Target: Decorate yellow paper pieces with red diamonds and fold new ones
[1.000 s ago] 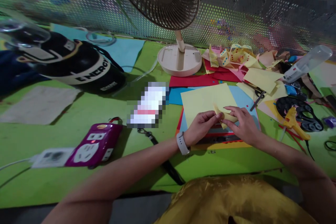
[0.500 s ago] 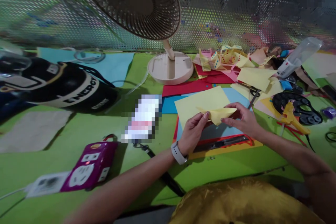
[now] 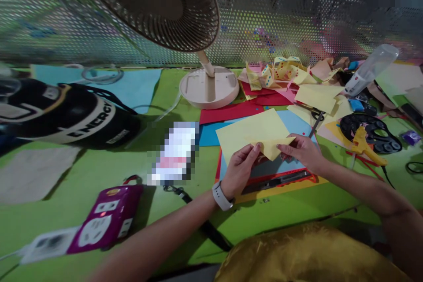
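Note:
A small folded piece of yellow paper (image 3: 272, 149) hangs between my two hands, its point facing down. My left hand (image 3: 240, 168), with a grey watch on the wrist, pinches its left end between thumb and fingers. At the right end, my right hand (image 3: 306, 153) is closed on the same paper, thumb in front. Beneath and behind lie a larger yellow sheet (image 3: 246, 130) and a light blue sheet (image 3: 295, 119). Just below my hands, a red and black box cutter (image 3: 280, 181) rests on the stacked paper.
A fan (image 3: 209, 90) stands at the back. Left are a black bottle (image 3: 82, 119), a phone (image 3: 175, 152) with a strap and a purple power strip (image 3: 105, 218). Right are a yellow glue gun (image 3: 366, 149), a black palette (image 3: 383, 134), scissors (image 3: 317, 121) and paper scraps (image 3: 284, 72).
The folded paper, previously gaping along its upper edge, is now flatter and faces me more. Both hands keep their hold. The whole view has shifted slightly.

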`<state>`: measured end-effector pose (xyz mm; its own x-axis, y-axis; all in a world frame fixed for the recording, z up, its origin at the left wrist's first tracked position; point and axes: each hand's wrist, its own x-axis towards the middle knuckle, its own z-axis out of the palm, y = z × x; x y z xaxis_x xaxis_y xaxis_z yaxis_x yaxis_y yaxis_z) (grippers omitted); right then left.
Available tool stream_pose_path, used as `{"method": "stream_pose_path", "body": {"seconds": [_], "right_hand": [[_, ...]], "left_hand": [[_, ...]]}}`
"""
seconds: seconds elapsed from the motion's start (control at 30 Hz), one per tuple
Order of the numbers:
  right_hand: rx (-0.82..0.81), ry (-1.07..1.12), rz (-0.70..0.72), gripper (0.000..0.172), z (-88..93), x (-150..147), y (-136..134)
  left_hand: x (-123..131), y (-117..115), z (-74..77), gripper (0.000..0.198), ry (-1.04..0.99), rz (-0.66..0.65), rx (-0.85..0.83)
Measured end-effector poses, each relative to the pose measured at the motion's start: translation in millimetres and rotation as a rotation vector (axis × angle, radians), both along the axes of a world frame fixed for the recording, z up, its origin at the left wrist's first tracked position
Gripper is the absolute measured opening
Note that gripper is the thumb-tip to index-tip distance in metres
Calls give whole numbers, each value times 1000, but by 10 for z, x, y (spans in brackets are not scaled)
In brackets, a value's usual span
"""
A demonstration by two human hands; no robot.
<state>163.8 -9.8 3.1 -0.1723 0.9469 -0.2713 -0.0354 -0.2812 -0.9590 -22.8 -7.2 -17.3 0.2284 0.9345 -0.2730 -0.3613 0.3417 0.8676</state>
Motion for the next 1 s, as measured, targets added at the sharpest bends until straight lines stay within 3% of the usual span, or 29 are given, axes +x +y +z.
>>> {"method": "stream_pose_path", "body": {"seconds": [1.0], "right_hand": [[-15,-34,-76,43,5,-11,20]], "left_hand": [[0,2,-24,31,-18,-48,-18]]}}
